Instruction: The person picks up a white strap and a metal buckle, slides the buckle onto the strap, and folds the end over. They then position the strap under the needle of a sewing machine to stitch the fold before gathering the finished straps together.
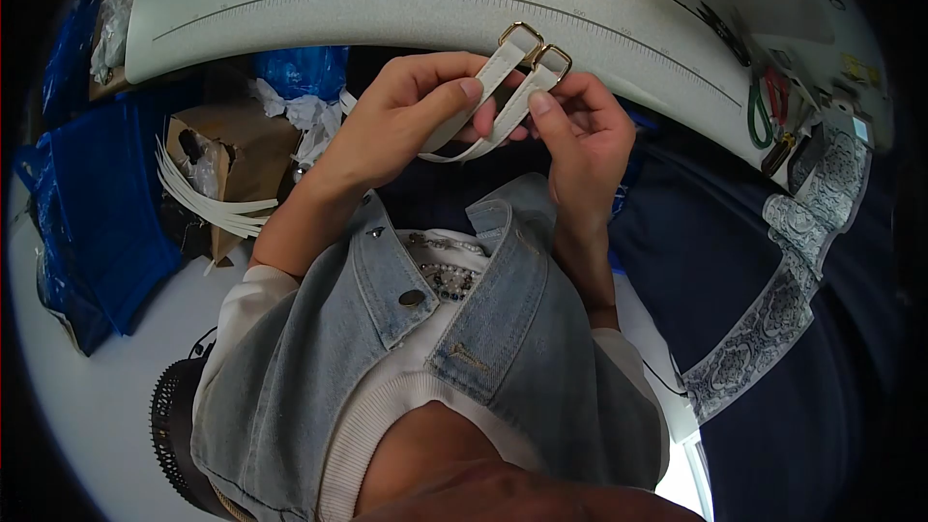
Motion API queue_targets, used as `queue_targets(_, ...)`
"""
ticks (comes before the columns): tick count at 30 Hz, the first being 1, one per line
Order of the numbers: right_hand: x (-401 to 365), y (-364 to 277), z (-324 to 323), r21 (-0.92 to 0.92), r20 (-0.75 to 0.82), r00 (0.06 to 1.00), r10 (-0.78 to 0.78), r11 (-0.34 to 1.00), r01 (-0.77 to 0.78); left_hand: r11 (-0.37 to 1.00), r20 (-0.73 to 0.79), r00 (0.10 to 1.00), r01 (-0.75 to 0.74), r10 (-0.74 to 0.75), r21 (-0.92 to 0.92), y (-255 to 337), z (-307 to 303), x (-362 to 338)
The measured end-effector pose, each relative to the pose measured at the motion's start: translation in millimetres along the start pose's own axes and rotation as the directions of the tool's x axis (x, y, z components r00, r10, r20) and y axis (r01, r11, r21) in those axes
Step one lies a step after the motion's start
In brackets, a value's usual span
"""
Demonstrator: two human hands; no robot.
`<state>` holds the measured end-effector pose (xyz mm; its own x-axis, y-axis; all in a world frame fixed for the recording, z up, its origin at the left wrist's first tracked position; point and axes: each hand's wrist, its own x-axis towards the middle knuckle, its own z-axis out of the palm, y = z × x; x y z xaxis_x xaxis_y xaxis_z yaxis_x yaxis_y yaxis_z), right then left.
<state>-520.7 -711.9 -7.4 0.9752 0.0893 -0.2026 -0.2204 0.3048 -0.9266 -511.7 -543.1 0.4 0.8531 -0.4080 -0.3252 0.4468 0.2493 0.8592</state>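
Two ends of white strap, each with a gold-coloured buckle, are held up side by side near the table edge. My left hand (411,111) pinches the left strap end (500,66) between thumb and fingers. The right strap end (527,97) is gripped by my right hand (585,130), its thumb pressed on the strap just below the buckle (554,60). The other buckle (522,36) touches it and overlaps the table's edge. Below the hands the strap curves in a loop, partly hidden by the fingers.
A white table (290,14) with a printed ruler scale lies ahead. Green-handled scissors (760,118) and other tools are at its right. A cardboard box (246,150), white strips (208,201) and a blue bag (101,222) stand left. Patterned fabric (754,338) hangs right.
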Motion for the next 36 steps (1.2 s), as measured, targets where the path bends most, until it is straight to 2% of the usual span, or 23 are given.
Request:
queue_targets(5,1,5,4,0.063,-0.020,1.000,0.015,0.998,-0.014,0.999,-0.023,0.999,0.041,-0.042,-0.017,-1,1,-1)
queue_targets(7,0,6,3,0.081,-0.044,0.999,-0.003,0.997,0.007,0.992,0.055,0.998,-0.039,0.033,0.117,-3,2,-1)
queue_targets(10,-1,8,3,0.045,0.020,0.999,0.035,0.998,-0.035,0.985,0.098,0.995,0.000,-0.017,0.171,1,2,-4)
queue_targets(12,1,13,7,-0.009,-0.012,0.995,-0.095,0.995,0.095,0.994,0.110,0.993,0.021,-0.033,0.108,-6,4,-6)
queue_targets(13,1,11,6,-0.010,-0.012,0.995,-0.094,0.996,0.094,0.998,0.122,0.991,0.043,-0.049,0.049,-8,5,-6)
queue_targets(15,-1,5,2,-0.154,0.055,0.997,-0.060,0.986,0.068,0.996,0.153,0.985,0.079,-0.084,0.034,-8,9,-6)
queue_targets(16,-1,6,1,-0.155,0.052,0.997,-0.058,0.986,0.066,0.993,0.184,0.976,0.115,-0.117,0.020,-8,11,-6)
queue_targets(18,-3,7,1,-0.378,-0.024,0.973,-0.229,0.903,0.203,0.997,0.210,0.974,0.079,-0.080,0.016,-14,14,-9)
queue_targets(19,-3,7,3,-0.384,-0.026,0.973,-0.229,0.901,0.201,0.999,0.232,0.972,0.041,-0.042,0.011,-16,16,-9)
queue_targets(20,-1,5,5,-0.350,-0.067,0.972,-0.223,0.918,0.187,0.999,0.236,0.971,0.039,-0.039,0.005,-12,16,-9)
queue_targets(22,0,1,9,-0.322,-0.096,0.971,-0.219,0.930,0.178,0.985,0.202,0.968,0.125,-0.147,0.118,0,11,-11)
queue_targets(24,-4,-5,13,-0.145,-0.070,0.996,-0.060,0.988,0.050,0.983,0.145,0.975,0.153,-0.167,0.105,5,4,-15)
queue_targets(25,-6,-9,11,-0.147,-0.060,0.996,-0.062,0.988,0.053,0.974,0.221,0.955,0.167,-0.199,0.155,12,0,-15)
queue_targets(26,-8,-16,4,-0.102,-0.016,1.000,0.027,0.994,-0.028,0.962,0.292,0.928,0.177,-0.234,0.207,18,-4,-16)
queue_targets(27,-8,-20,-2,-0.060,0.030,0.993,0.113,0.992,-0.111,0.963,0.286,0.931,0.172,-0.228,0.207,21,-5,-18)
queue_targets(28,-8,-16,-9,0.028,0.062,0.997,0.052,0.998,-0.054,0.966,0.310,0.925,0.164,-0.222,0.200,24,-4,-19)
queue_targets(30,-8,-19,-10,-0.005,0.042,0.999,0.015,1.000,-0.015,0.969,0.339,0.916,0.155,-0.214,0.193,30,-2,-20)
queue_targets(32,-6,-25,-9,-0.036,0.038,0.998,-0.041,0.998,0.042,0.984,0.332,0.927,0.158,-0.175,0.079,39,0,-20)
queue_targets(34,-1,-28,-7,0.165,0.097,0.991,-0.090,0.984,0.073,1.000,0.132,0.991,-0.029,0.029,0.001,49,4,-22)
queue_targets(35,3,-27,-8,0.127,0.095,0.986,-0.134,0.984,0.122,0.980,0.073,0.981,-0.175,0.182,-0.095,52,2,-19)
queue_targets(36,8,-28,-7,0.078,0.104,0.982,-0.160,0.985,0.153,0.972,0.059,0.971,-0.227,0.230,-0.054,58,0,-16)
